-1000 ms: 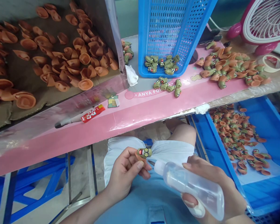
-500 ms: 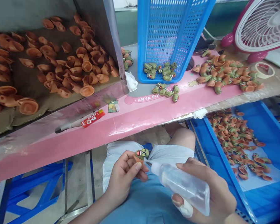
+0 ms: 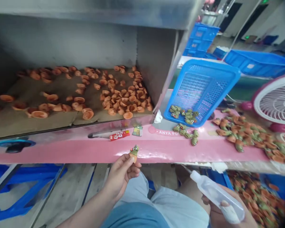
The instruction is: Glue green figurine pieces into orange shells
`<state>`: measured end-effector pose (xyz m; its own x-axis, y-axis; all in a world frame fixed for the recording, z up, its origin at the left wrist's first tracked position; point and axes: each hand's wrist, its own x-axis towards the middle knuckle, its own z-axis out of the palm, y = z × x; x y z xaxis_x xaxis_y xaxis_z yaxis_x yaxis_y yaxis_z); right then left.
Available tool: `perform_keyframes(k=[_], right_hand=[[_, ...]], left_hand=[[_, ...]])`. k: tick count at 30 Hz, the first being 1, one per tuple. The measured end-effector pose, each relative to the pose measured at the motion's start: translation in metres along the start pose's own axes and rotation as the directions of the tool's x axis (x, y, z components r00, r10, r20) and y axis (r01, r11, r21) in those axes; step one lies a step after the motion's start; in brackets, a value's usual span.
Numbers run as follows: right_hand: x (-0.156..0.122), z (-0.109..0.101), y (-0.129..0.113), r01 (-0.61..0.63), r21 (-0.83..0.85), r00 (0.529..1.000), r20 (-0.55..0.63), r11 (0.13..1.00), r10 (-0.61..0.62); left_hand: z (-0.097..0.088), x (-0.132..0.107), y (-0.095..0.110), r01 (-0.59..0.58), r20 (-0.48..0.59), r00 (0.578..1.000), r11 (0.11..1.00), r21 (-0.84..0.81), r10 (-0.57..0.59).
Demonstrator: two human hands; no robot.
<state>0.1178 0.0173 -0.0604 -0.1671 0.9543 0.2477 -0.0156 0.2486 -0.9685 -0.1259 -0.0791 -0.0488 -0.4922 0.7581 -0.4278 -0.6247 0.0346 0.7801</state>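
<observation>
My left hand (image 3: 122,172) pinches a small green and orange toy figure (image 3: 134,152) and holds it up just in front of the pink table edge (image 3: 85,151). My right hand (image 3: 224,212), low at the right over my lap, grips a clear plastic squeeze bottle (image 3: 216,195) with its nozzle pointing up and left. Bottle tip and figure are well apart.
A metal box (image 3: 154,60) on the left holds several orange cone pieces (image 3: 123,101) on cardboard. A tilted blue basket (image 3: 201,91) with green figures, more figures (image 3: 247,134) on the table, a pink fan (image 3: 275,104), a red-labelled pen (image 3: 111,135). Blue crates sit below at the right and left.
The view has tilted up. My left hand has lifted the figure away from the bottle tip toward the table edge. My right hand with the bottle has dropped to the lower right.
</observation>
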Motion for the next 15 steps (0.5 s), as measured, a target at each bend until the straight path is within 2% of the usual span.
perform_keyframes(k=[3,6,10,15], right_hand=[[0.027,0.018,0.011,-0.085,0.071,0.996,-0.002,0.994,0.085],[0.054,0.043,0.018,-0.120,0.091,0.990,0.092,0.989,0.111],[0.084,0.078,0.024,-0.015,0.059,0.977,0.212,0.998,0.002],[0.106,0.113,0.039,0.061,0.031,0.955,0.288,0.998,-0.067]], left_hand=[[-0.002,-0.001,0.015,-0.019,0.057,0.998,0.999,-0.044,0.021],[0.003,-0.009,0.023,-0.006,0.116,0.993,0.999,-0.044,0.011],[0.011,-0.018,0.028,0.024,0.201,0.979,1.000,-0.016,-0.020],[0.017,-0.020,0.027,0.029,0.287,0.957,0.999,0.023,-0.035]])
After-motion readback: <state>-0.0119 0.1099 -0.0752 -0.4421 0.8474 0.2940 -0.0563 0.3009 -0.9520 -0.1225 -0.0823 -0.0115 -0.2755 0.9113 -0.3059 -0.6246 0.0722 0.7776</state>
